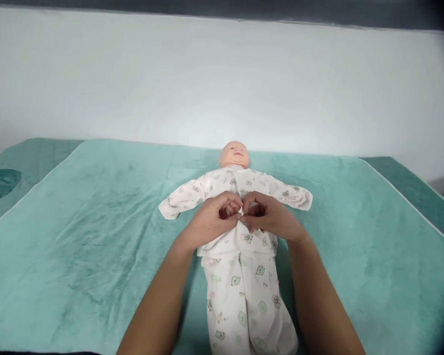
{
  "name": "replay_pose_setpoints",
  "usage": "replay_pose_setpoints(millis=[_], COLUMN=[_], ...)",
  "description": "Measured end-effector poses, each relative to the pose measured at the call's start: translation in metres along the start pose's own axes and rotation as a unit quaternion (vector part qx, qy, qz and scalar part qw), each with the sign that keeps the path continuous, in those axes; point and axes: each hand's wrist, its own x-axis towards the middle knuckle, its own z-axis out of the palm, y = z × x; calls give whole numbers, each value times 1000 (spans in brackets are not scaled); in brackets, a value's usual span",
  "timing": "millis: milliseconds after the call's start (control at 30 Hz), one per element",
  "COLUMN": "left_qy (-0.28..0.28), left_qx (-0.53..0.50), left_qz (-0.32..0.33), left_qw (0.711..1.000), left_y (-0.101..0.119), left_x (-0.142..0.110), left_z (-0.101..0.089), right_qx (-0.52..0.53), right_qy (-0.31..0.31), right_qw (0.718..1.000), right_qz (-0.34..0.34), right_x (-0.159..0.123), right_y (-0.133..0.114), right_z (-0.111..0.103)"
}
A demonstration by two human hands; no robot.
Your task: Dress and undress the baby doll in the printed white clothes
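A baby doll [234, 154] lies on its back, its head at the far end. It wears a white printed long-sleeved top [258, 178] with both sleeves spread out, and matching trousers [240, 301]. Over the doll's belly, my left hand [216, 217] pinches the front edge of the top between thumb and fingers. My right hand [268, 214] pinches the same front opening from the other side, the fingertips of both hands almost meeting. A small bit of white cloth shows between them. Whether a button or snap is there, the fingers hide.
A teal plush cover [107, 231] with pale piping lies under the doll. Behind it rises a white wall [214, 79] with a dark band along the top. At the far left is a dark green rounded shape [2, 183] on the cover's side.
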Motion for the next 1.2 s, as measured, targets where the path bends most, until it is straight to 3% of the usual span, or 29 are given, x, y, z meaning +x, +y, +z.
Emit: replay_pose_setpoints(millis=[600,833,1033,1100,1200], left_qy=[30,24,-30,-36,-3], left_qx=[90,-5,-116,-124,-86], left_qz=[8,5,4,10,23], left_qw=[995,1000,993,992,996], left_y=[6,-1,-6,-8,-10], left_x=[-1,1,1,1,2], left_z=[7,5,-1,-2,-1], right_qx=[-7,11,29,39,43], right_qy=[9,5,-1,-3,8], right_qw=[1000,1000,1000,999,999], right_qz=[15,8,-1,-1,0], right_x=[1,1,1,2,3], right_y=[0,-1,1,3,3], right_z=[0,0,-2,-3,-3])
